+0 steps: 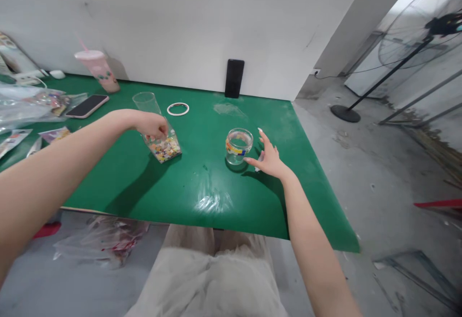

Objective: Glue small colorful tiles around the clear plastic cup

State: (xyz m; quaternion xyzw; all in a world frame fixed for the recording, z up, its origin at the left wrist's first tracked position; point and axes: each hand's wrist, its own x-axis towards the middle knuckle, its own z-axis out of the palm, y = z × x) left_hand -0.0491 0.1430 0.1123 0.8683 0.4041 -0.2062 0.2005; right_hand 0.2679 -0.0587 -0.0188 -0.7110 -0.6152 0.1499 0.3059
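Glass jar (238, 146), short and round, clear with a coloured band around its middle, upright on the green table (202, 191), right of centre and nearer the near edge than the wall. Right hand (269, 158): just right of the jar, fingers spread apart and open, one fingertip at the jar's lower side; nothing held. Whether that finger actually touches the glass cannot be told. Small pale item on the table under the right palm, mostly hidden.
Tall clear cup (159, 129): left of the jar, well apart from it, tilted with its mouth toward the far left, coloured small pieces (165, 149) heaped in its bottom. Left hand (153, 125): closed over the cup's side, gripping it.
White ring (178, 109): flat on the table, just beyond the cup.
Phone (87, 106): face up, far left, beside clear plastic bags (32, 102).
Pink lidded drink cup (98, 70): with straw, far left, near the wall.
Black phone (234, 78): upright against the white wall (180, 23).
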